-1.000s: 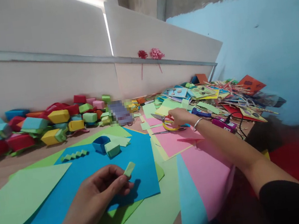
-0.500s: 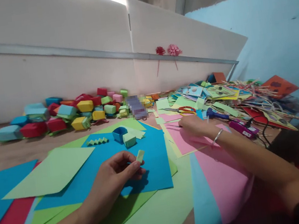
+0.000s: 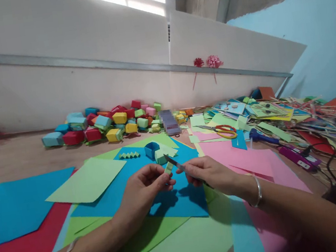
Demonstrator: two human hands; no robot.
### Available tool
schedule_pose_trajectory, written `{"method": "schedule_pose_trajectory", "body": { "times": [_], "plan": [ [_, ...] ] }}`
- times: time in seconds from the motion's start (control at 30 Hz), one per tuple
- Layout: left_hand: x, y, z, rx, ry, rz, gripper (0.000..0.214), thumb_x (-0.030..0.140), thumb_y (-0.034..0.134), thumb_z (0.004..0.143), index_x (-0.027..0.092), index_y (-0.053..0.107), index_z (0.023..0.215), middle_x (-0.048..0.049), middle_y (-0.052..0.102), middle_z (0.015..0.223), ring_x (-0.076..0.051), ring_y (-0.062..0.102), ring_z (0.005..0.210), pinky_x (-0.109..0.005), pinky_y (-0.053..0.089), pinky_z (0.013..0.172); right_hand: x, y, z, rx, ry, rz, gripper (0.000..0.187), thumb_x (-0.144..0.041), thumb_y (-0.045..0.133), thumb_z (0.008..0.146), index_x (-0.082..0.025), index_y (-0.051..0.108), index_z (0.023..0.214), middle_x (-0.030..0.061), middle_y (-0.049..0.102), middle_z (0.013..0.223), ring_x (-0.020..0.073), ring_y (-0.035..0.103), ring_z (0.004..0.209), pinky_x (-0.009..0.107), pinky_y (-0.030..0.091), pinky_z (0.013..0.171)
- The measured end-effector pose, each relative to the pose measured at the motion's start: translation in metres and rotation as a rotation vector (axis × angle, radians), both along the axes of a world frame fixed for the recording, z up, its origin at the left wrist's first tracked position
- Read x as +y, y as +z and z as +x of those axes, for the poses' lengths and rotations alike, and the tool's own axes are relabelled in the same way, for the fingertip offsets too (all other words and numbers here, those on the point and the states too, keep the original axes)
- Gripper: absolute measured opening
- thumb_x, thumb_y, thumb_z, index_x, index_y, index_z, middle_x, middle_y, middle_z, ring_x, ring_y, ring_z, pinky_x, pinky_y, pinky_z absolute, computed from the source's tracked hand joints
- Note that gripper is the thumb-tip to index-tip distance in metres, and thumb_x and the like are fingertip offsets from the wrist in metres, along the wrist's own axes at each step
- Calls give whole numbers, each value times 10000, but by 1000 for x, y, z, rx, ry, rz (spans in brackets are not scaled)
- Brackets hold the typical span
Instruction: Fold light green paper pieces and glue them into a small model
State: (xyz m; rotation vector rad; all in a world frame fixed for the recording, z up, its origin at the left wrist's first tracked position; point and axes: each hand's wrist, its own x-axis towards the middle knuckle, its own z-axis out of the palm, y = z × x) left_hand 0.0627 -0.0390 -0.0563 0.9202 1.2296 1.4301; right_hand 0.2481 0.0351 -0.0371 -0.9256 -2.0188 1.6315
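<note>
My left hand (image 3: 151, 182) pinches a small folded strip of pale green paper (image 3: 168, 168) between thumb and fingers, above a blue sheet (image 3: 194, 201). My right hand (image 3: 205, 171) grips a knife (image 3: 173, 162), its dark blade pointing up and left against the strip. I cannot tell whether the edge touches the paper. Just behind them on the blue sheet stand a pale green paper box (image 3: 160, 157) and an open dark blue paper box (image 3: 152, 150). A zigzag-folded green strip (image 3: 129, 155) lies to their left.
Coloured paper boxes (image 3: 74, 137) are heaped along the wall. Scissors with red and yellow handles (image 3: 226, 131), a blue glue gun (image 3: 263, 136) and a purple power strip (image 3: 299, 157) lie at right, near piled paper and sticks. A pale green sheet (image 3: 86, 181) lies at left.
My right hand has come from the pink paper at right to beside my left hand, now with the knife in it. The view has turned left.
</note>
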Motion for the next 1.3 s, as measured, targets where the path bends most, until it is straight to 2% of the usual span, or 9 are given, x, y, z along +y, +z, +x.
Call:
{"method": "schedule_pose_trajectory", "body": {
  "times": [0.17,0.33,0.5,0.77,0.9,1.1,1.3],
  "plan": [
    [0,-7,-4,-25,-47,-11,430,484,903,564,166,649,705,-37,743,682,-181,718,688,-265,576,646,-1,-1,4,12,36,-107,409,-543,713,764,-152,622,686,-25,561,673,71,491,591,233,379,593],
    [-1,-8,-4,-17,-108,36,421,473,900,573,174,621,677,2,690,634,-171,707,636,-245,554,598,-5,3,7,9,77,-248,378,-509,744,755,-149,696,860,-28,583,671,72,501,585,226,332,564],
    [-2,-4,-2,22,-130,46,406,458,893,581,177,615,673,14,674,620,-160,694,613,-241,550,607,-3,-3,8,24,78,-359,415,-470,777,745,-157,718,1010,-18,611,723,78,525,607,225,334,559],
    [-4,2,0,121,-86,7,361,461,867,571,184,671,695,-26,719,616,-196,697,611,-278,562,610,-4,-5,9,49,36,-353,492,-322,750,770,-198,694,1243,-31,581,697,80,476,617,229,328,574],
    [-4,2,0,129,-58,-6,358,466,864,560,177,715,710,-57,745,642,-214,706,629,-284,562,609,-5,-5,9,78,62,-340,494,-297,740,771,-230,691,1257,-36,572,718,71,462,605,232,331,577],
    [-2,1,1,93,-48,-32,380,472,886,519,174,725,691,-58,743,640,-214,709,632,-284,561,613,-6,-8,8,86,13,-390,519,-284,753,765,-233,678,1275,-33,580,712,72,464,595,231,340,569],
    [-3,1,3,37,-90,-45,402,494,903,500,174,722,663,-64,743,668,-228,718,678,-312,572,644,-13,-3,5,56,-57,-307,464,-205,712,761,-220,714,1224,-46,549,642,66,404,566,225,321,561]
  ]
}}
